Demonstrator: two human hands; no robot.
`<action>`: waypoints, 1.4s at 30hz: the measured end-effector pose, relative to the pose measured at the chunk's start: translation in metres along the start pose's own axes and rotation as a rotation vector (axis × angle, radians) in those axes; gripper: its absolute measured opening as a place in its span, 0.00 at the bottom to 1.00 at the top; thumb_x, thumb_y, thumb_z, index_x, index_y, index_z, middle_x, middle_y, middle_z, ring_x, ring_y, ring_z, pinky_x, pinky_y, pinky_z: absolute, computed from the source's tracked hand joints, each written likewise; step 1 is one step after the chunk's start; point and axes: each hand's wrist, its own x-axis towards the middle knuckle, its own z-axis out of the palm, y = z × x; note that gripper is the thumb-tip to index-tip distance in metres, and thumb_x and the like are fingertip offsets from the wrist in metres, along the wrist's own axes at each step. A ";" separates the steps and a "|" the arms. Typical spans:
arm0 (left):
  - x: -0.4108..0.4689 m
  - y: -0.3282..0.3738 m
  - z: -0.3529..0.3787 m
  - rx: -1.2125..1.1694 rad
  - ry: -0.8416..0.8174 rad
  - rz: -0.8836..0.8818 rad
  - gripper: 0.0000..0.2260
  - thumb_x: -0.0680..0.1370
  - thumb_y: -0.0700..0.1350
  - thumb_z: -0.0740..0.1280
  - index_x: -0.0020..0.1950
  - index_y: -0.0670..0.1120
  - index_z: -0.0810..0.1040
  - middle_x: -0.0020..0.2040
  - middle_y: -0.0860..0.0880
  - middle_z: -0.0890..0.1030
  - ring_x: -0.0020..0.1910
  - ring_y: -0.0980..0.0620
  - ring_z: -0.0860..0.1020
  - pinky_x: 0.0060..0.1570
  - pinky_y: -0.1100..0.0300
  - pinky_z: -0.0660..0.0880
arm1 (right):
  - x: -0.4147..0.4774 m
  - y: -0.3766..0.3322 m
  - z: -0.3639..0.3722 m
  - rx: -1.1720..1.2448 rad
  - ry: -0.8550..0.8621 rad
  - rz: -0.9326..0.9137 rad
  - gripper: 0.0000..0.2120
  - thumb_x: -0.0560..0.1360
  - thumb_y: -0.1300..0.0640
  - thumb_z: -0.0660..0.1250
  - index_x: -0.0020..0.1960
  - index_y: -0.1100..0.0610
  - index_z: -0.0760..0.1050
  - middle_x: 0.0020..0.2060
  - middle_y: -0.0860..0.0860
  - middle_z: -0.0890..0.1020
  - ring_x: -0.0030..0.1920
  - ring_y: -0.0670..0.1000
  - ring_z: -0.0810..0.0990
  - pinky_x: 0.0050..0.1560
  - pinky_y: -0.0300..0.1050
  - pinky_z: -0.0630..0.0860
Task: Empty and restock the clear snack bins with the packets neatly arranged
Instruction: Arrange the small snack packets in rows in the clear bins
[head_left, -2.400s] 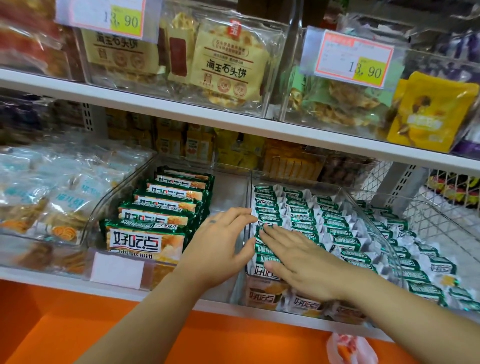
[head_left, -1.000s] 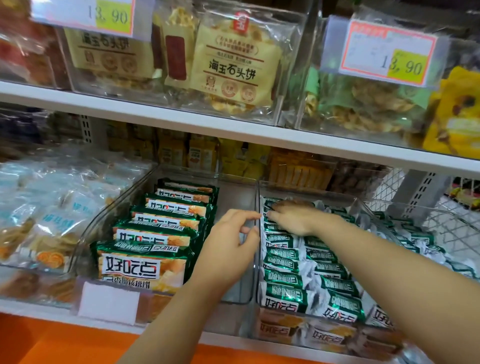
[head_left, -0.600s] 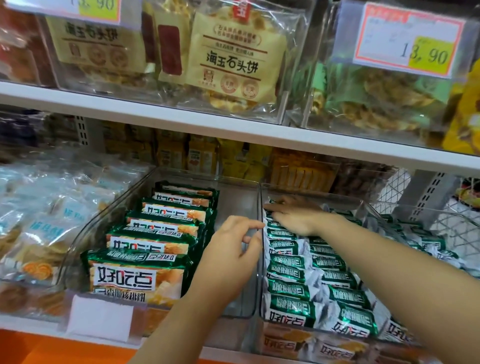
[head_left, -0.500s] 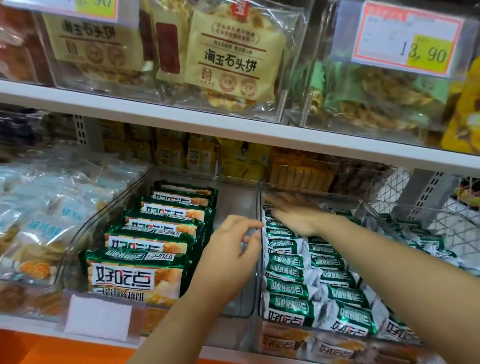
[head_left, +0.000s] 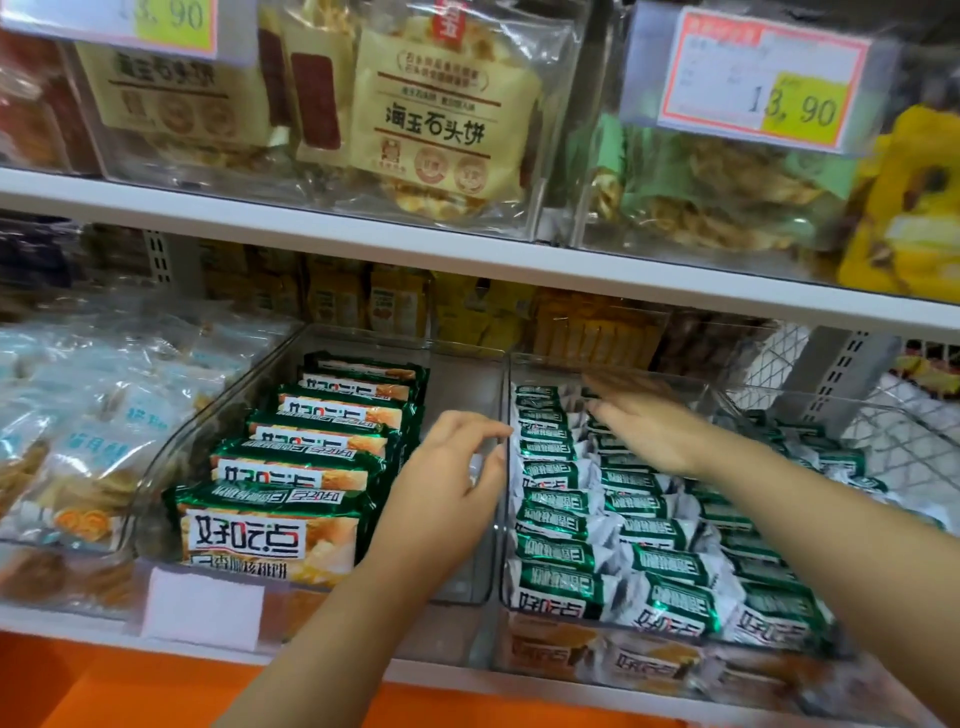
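Observation:
Two clear bins stand side by side on the lower shelf. The left bin holds a row of green-and-orange packets along its left side; its right side is bare. The right bin is filled with rows of small green-and-white packets. My left hand curls round the wall where the two bins meet, finger and thumb at its rim. My right hand lies flat, fingers straight and blurred, on the rear packets of the right bin.
A bin of pale blue packets sits at the left. Further right is a wire basket. The upper shelf carries bins of beige biscuit bags and a price tag. An orange panel runs below.
My right hand slid from the front packets to the back of the right bin and has flattened out. My left hand moved from pressing the packets to hooking the bin wall.

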 end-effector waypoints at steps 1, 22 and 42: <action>0.000 0.004 -0.003 0.032 0.004 0.011 0.12 0.81 0.46 0.60 0.62 0.53 0.76 0.60 0.58 0.71 0.49 0.63 0.71 0.51 0.66 0.68 | -0.017 0.009 -0.002 0.018 -0.001 0.014 0.24 0.83 0.46 0.44 0.78 0.50 0.50 0.77 0.49 0.52 0.77 0.50 0.51 0.76 0.47 0.49; -0.017 0.109 0.091 0.753 -0.769 0.110 0.30 0.80 0.63 0.41 0.78 0.51 0.38 0.79 0.54 0.44 0.77 0.54 0.41 0.73 0.41 0.35 | -0.175 0.097 0.019 -0.156 0.036 -0.064 0.18 0.81 0.44 0.53 0.70 0.37 0.65 0.77 0.43 0.51 0.77 0.49 0.42 0.73 0.57 0.36; 0.010 0.144 0.135 0.709 -0.821 0.183 0.26 0.83 0.58 0.45 0.79 0.52 0.45 0.79 0.49 0.41 0.77 0.51 0.40 0.74 0.45 0.35 | -0.146 0.120 0.023 0.501 0.089 0.080 0.30 0.81 0.47 0.56 0.79 0.51 0.47 0.77 0.47 0.53 0.76 0.46 0.55 0.71 0.39 0.54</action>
